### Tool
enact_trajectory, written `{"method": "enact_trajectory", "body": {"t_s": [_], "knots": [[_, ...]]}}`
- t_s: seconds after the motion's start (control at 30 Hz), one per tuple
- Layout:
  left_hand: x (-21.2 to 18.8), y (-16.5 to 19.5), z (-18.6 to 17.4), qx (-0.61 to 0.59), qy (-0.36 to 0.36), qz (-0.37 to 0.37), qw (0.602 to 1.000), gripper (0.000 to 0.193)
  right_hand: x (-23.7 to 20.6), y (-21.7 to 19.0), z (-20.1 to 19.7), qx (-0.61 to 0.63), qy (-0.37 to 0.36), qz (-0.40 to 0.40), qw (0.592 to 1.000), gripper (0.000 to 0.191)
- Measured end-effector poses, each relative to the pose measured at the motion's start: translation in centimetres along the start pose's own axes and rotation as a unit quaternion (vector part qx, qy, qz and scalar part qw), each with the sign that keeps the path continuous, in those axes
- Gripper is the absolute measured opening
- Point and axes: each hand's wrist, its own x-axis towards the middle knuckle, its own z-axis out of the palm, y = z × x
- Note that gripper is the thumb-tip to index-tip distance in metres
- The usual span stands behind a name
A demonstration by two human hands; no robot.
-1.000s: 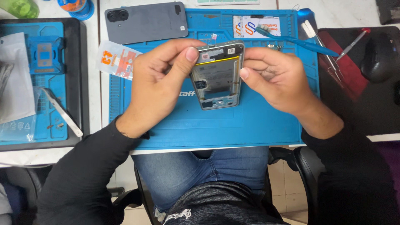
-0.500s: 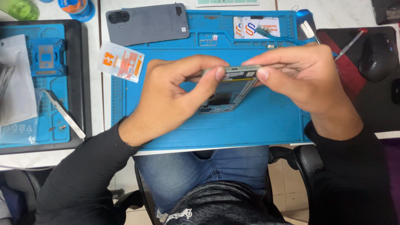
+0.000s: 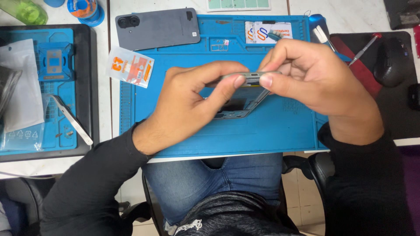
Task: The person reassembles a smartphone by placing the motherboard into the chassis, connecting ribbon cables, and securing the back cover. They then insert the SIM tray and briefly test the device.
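Tilted further onto its edge since the previous frame, the opened phone (image 3: 245, 89) was held above the blue mat (image 3: 280, 131), pinched shut between the left hand (image 3: 192, 102) and the right hand (image 3: 315, 83), for edge inspection, probably.

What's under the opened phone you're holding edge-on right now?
Only the blue repair mat shows beneath the opened phone, gripped by the left hand and right hand. Both hands cover the mat directly below.
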Motion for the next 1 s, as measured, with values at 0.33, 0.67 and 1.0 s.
{"method": "enact_trajectory", "body": {"t_s": [0.33, 0.67, 1.0], "knots": [[0.2, -1.0, 0.5, -0.027, 0.01, -0.03, 0.999, 0.019, -0.1, 1.0, 1.0, -0.246, 0.074, -0.104, 0.961, 0.021], [-0.4, -1.2, 0.7, -0.159, 0.029, -0.031, 0.986, 0.02, -0.5, -0.8, 2.4, -0.216, 0.139, -0.132, 0.957, 0.02], [-0.3, -0.4, 0.5, -0.019, 0.038, 0.028, 0.999, 0.01, -0.7, -1.4, 2.3, -0.28, 0.104, -0.138, 0.944, 0.016]]}}
